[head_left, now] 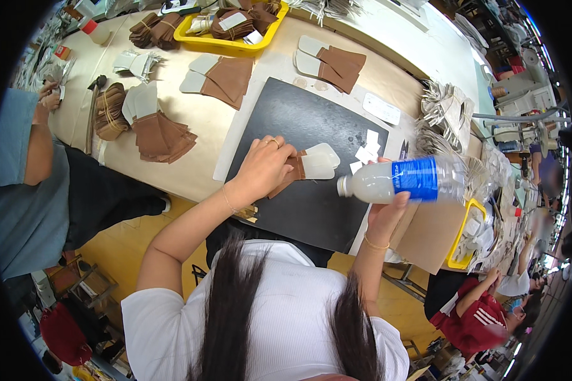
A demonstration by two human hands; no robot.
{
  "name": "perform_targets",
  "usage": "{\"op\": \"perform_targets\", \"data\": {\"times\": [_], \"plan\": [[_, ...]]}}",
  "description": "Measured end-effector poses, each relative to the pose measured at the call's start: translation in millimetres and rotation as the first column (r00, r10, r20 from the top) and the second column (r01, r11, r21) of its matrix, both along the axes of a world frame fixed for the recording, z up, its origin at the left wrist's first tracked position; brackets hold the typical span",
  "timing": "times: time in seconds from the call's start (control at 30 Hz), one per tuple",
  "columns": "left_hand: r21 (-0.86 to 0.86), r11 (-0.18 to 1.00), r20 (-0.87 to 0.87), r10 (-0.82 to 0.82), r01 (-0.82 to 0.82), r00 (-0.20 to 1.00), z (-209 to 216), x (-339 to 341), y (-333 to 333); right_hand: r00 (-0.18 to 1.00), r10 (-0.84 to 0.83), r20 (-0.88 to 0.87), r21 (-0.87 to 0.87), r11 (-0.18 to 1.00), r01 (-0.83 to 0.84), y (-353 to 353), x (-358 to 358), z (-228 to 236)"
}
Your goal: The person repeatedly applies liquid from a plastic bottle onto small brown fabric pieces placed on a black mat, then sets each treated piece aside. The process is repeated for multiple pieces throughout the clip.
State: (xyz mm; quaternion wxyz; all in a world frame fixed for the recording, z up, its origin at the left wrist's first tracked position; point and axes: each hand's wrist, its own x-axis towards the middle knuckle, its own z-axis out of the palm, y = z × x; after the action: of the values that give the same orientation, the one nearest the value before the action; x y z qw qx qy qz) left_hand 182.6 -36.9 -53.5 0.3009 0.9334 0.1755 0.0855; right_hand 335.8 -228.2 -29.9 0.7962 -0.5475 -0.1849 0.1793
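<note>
My left hand (265, 166) is closed over a small stack of brown leather pieces (292, 173) on a black mat (292, 114). Pale rounded ends (321, 161) fan out to the right of its fingers. In my right hand (388, 216) is a clear plastic bottle (372, 184) with a blue label, tilted on its side above the mat's right edge. Its neck points left toward the pale ends, and whitish liquid shows inside. Small white paper squares (367, 151) lie on the mat just behind the bottle.
Fanned brown pieces with pale ends (219, 79) lie behind the mat, and others (159, 134) lie left. A yellow tray (229, 43) holds brown bundles at the back. Brown cardboard (429, 232) and a yellow basket (467, 235) are at right. A co-worker (28, 140) stands at left.
</note>
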Motion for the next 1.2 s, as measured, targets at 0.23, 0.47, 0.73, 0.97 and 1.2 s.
{"op": "perform_targets", "data": {"times": [0.23, 0.47, 0.73, 0.97, 1.2], "plan": [[-0.076, 0.997, -0.034, -0.004, 0.002, 0.999, -2.9, 7.6, 10.5, 0.743, 0.444, -0.501, 0.393, 0.882, -0.262, 14.0, 25.8, -17.8], [-0.083, 0.986, 0.040, -0.145, 0.148, 0.989, -20.8, 16.0, 20.9, 0.725, 0.439, -0.531, 0.358, 0.891, -0.278, 10.2, 28.0, -42.5], [-0.170, 0.978, -0.075, -0.138, 0.124, 0.988, -12.3, 13.1, 19.7, 0.702, 0.495, -0.512, 0.362, 0.866, -0.346, 15.8, 24.0, -29.1], [-0.103, 0.985, 0.045, -0.133, 0.137, 0.990, -11.3, 12.8, 16.2, 0.745, 0.471, -0.472, 0.347, 0.876, -0.334, 18.2, 17.8, -23.1], [-0.510, 0.847, -0.147, -0.260, 0.152, 0.954, 30.5, 5.6, 38.7, 0.800, 0.424, -0.424, 0.272, 0.903, -0.334, 16.1, 16.8, -29.0]]}}
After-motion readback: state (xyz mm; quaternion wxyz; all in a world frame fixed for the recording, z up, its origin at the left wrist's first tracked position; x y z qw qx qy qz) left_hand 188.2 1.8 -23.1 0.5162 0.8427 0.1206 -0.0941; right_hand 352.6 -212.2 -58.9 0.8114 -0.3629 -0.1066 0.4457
